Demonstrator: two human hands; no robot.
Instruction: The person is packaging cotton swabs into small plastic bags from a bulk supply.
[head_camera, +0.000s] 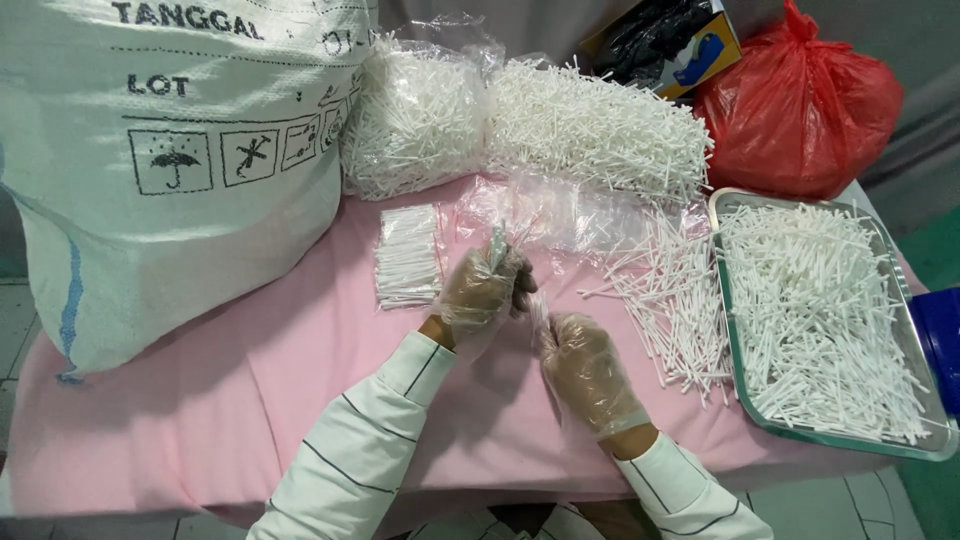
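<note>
Both my hands wear clear plastic gloves over a pink-covered table (230, 400). My left hand (485, 288) is closed on a small clear plastic bag (500, 240) at its top. My right hand (588, 368) pinches the lower end of the same thin bag. A filled flat packet of white cotton swabs (408, 256) lies just left of my left hand. Loose white swabs (672, 295) are strewn to the right of my hands, beside a metal tray (738, 350) heaped with more swabs.
A big white woven sack (160, 150) stands at the back left. Two large clear bags of swabs (530, 120) lie along the back. A red plastic bag (800, 110) and a box of dark gloves (665, 40) sit at the back right. A blue object (942, 340) touches the tray's right side.
</note>
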